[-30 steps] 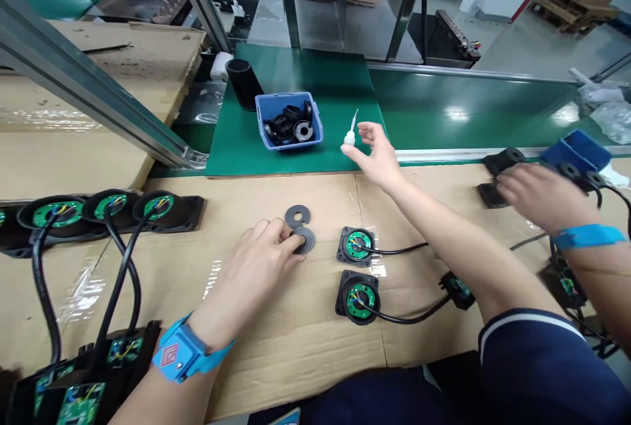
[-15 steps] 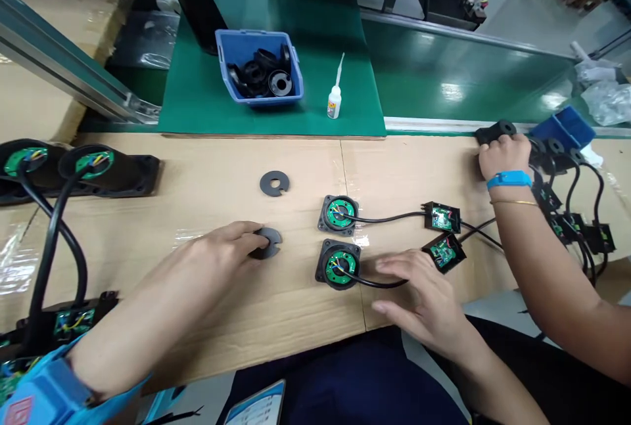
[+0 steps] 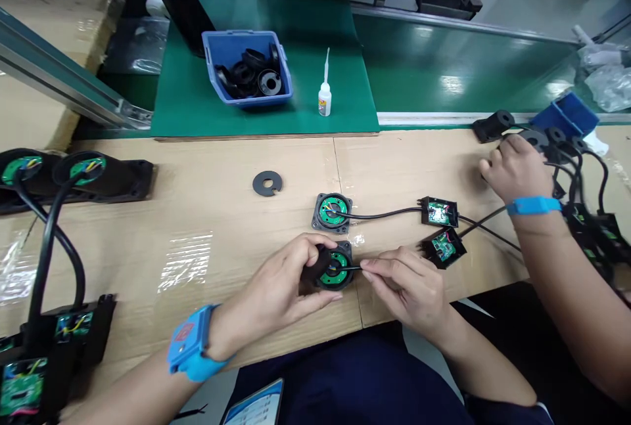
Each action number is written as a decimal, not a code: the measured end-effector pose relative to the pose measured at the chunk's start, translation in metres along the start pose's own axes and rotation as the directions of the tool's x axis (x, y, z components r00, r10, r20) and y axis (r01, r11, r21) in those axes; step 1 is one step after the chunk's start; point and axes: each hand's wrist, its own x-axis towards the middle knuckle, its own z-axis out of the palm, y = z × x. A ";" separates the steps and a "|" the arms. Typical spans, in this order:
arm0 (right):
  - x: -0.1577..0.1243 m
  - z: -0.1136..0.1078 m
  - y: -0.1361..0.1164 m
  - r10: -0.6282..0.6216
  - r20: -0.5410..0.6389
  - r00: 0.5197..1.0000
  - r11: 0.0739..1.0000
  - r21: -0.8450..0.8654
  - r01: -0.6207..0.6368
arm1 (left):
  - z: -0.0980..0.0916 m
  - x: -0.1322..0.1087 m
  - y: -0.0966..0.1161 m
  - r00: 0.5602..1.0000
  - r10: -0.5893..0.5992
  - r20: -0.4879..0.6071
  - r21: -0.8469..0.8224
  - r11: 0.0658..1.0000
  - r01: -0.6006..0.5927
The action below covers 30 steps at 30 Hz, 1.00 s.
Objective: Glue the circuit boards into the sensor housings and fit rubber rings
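My left hand (image 3: 280, 274) grips a black slotted ring (image 3: 314, 268) between thumb and fingers, holding it tilted at the left side of the nearer square black housing (image 3: 348, 251). Inside that housing is a round green circuit board (image 3: 340, 278) with thin wires. Close to the housing, my right hand (image 3: 411, 287) pinches the black cable (image 3: 352, 268) that comes out of it. The cable is hidden beneath my right hand; a small black box with a green board (image 3: 444, 247) lies beyond the hand. Behind stands a matching square housing (image 3: 332, 213) with its own cable.
Another slotted ring (image 3: 267, 183) lies behind my left hand. A blue bin (image 3: 246, 93) of black parts and a white dropper bottle (image 3: 324, 100) stand on the green mat. Black housings with cables (image 3: 113, 178) lie left. A co-worker's hand (image 3: 517, 169) reaches among black parts at right.
My left hand has lifted the nearer ring off the table and carried it right to the nearer housing. My right hand has moved slightly left and closed on the cable.
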 end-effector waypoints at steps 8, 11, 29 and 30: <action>0.002 -0.002 0.002 -0.046 -0.013 0.999 0.999 -0.006 0.046 | -0.032 -0.031 0.024 0.989 -0.104 -0.101 0.219 0.968 0.124; 0.003 -0.002 0.003 -0.046 -0.004 0.999 0.999 0.006 0.046 | -0.035 -0.036 0.031 0.992 -0.041 -0.119 0.300 0.951 0.075; -0.001 -0.001 0.012 -0.038 0.035 0.999 0.997 0.066 0.035 | -0.024 0.002 0.039 0.988 0.092 0.128 0.330 0.935 -0.130; -0.001 -0.001 0.013 -0.038 0.036 0.999 0.997 0.067 0.035 | -0.027 0.004 0.038 0.983 0.098 0.156 0.334 0.931 -0.146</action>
